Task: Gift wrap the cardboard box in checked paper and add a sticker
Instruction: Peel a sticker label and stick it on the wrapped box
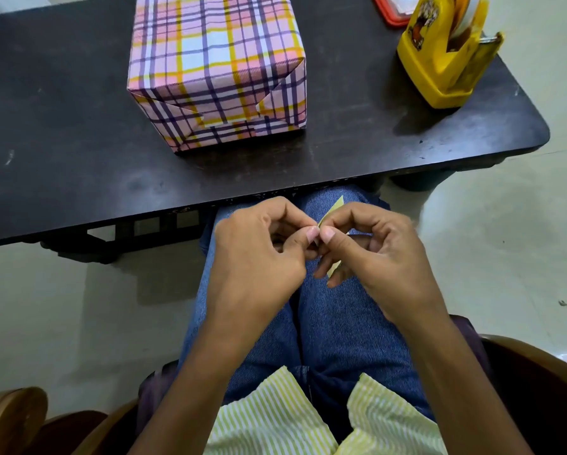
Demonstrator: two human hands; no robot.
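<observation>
Hands (259,254) (374,254) with sticker (333,207), beside table (275,178) edge

Sticker (334,207) mostly hidden by right hand (374,254); red container (388,13) cut off.

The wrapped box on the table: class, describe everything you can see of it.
The wrapped box is covered in checked paper, pink and pale blue with purple and yellow lines. Its near end shows folded triangular flaps. It stands flat on the dark table, touched by nothing else; the frame cuts off its far edge.

Left hand (259,257) and right hand (377,254) pinch the sticker (337,205) — box (216,70) wrapped
</observation>
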